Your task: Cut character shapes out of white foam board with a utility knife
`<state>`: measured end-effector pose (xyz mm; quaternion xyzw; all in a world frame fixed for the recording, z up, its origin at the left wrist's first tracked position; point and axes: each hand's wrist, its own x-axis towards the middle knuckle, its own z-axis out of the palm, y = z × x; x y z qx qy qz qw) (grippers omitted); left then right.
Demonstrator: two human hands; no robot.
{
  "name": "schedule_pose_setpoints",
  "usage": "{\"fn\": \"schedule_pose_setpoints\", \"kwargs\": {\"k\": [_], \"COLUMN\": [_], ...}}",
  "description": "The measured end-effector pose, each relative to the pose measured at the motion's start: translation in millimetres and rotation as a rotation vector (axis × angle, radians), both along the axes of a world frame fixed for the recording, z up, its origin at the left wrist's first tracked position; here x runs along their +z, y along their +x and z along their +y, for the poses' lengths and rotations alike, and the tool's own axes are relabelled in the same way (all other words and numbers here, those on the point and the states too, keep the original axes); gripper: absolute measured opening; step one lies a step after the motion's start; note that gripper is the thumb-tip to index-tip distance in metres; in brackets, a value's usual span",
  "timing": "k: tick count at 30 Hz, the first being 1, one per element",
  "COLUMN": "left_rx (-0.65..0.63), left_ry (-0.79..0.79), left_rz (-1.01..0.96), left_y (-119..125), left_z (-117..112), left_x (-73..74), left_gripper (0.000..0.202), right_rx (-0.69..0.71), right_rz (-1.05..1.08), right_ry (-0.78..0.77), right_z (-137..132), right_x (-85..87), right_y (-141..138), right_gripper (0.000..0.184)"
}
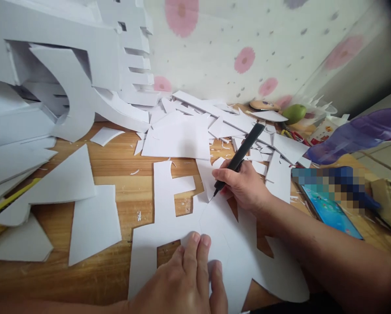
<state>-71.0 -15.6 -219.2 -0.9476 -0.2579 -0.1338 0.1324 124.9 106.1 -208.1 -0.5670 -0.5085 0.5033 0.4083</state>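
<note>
My right hand [244,185] is wrapped round a black pen-shaped tool [241,150], which slants down to the left. Its thin tip meets a white foam-board sheet [221,240] with cut-out notches; whether it is a pen or a blade I cannot tell. Faint drawn lines run across the sheet near the tip. My left hand [185,274] lies flat with fingers stretched out, pressing on the same sheet beside a rectangular opening. Behind the tool a plain white board piece [176,139] rests among offcuts.
A tall white cut-board structure [107,56] stands at the back left. On the left lie loose board pieces [95,224] and a yellow-black tool [15,200]. White scraps [228,117] are heaped at the back. At the right are a phone [329,209], purple bottle [355,135] and green fruit [294,114].
</note>
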Motion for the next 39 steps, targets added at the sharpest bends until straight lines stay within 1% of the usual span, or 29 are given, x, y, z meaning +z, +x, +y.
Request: {"fn": "schedule_pose_setpoints", "kwargs": {"k": [3,7,9,12,16,20,22,24,27,30,31,32,34,36,39], "left_rx": [0.01,0.005,0.038,0.085,0.096,0.12,0.108,0.1,0.121,0.242,0.253,0.227,0.092,-0.018,-0.069], "left_ry": [0.052,0.183,0.19,0.206,0.208,0.181,0.192,0.2,0.161,0.084,0.071,0.073,0.108,0.142,0.126], "left_rz": [0.006,-0.092,-0.109,-0.134,-0.139,-0.145,-0.14,-0.135,-0.147,-0.218,-0.244,-0.26,-0.244,-0.179,-0.097], "left_y": [6,12,13,14,19,22,22,22,26,34,35,35,31,23,14], "left_z": [1,1,-2,-7,-9,-8,-9,-11,-17,-22,-22,-21,-15,-9,-4], "left_x": [2.2,-11.6,-19.0,-24.8,-27.7,-29.2,-29.8,-31.9,-40.0,-49.1,-50.2,-49.7,-43.7,-33.2,-18.7], "left_gripper": [0.026,0.029,0.03,0.028,0.031,0.029,0.028,0.027,0.027,0.026,0.026,0.027,0.031,0.036,0.04], "right_rx": [-0.011,-0.058,-0.058,-0.052,-0.057,-0.06,-0.046,-0.038,-0.049,-0.09,-0.116,-0.149,-0.243,-0.347,-0.485], "right_rz": [0.029,0.044,0.034,0.027,0.036,0.066,0.098,0.147,0.217,0.231,0.218,0.203,0.155,0.059,-0.005], "right_ry": [0.028,0.009,-0.001,-0.005,-0.016,-0.021,-0.018,0.005,0.08,0.125,0.125,0.13,0.17,0.219,0.273], "right_z": [0,0,0,0,1,1,1,0,-7,-27,-36,-45,-65,-82,-95], "right_x": [-3.5,-5.8,-5.3,-3.2,-3.5,-8.7,-9.0,-4.5,12.9,31.7,34.6,35.0,28.3,14.9,-6.2], "right_y": [-1,-2,-2,-1,0,0,1,4,14,24,26,27,24,17,2], "right_gripper": [0.024,0.021,0.02,0.021,0.022,0.023,0.026,0.032,0.043,0.042,0.039,0.035,0.027,0.03,0.028]}}
